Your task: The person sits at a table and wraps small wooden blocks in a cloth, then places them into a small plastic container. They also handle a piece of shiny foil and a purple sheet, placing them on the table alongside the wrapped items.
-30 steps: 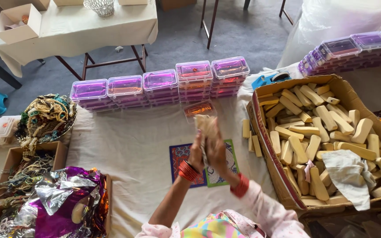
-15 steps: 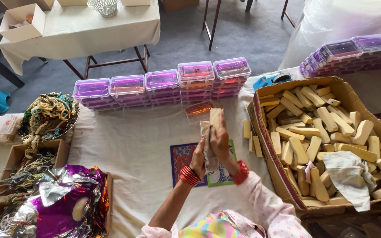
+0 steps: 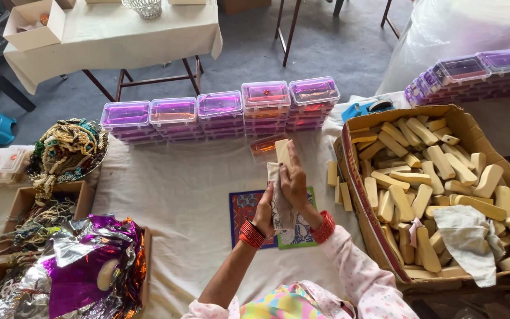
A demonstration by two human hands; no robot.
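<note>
My right hand (image 3: 295, 183) grips a pale wooden block (image 3: 282, 152) held upright above the table. My left hand (image 3: 265, 210) presses a patterned white cloth (image 3: 278, 204) against the block's lower part; the cloth hangs down between both hands. Red bangles ring both wrists. Beneath the hands lies a patterned blue, red and green card (image 3: 247, 208) on the white tablecloth (image 3: 184, 189). A large cardboard box (image 3: 355, 177) full of similar wooden blocks stands just right of my hands, with a white rag (image 3: 466, 233) lying on the blocks.
Stacks of clear purple-lidded boxes (image 3: 219, 112) line the table's far edge, more at the far right (image 3: 473, 71). Several loose blocks (image 3: 337, 183) lie beside the carton. Foil sheets (image 3: 78, 266), trays of beaded strings (image 3: 66, 147), a blue tape dispenser (image 3: 366, 108).
Both hands and the block have shifted slightly right and away from me. The cloth now wraps lower around the block, with my left hand below my right.
</note>
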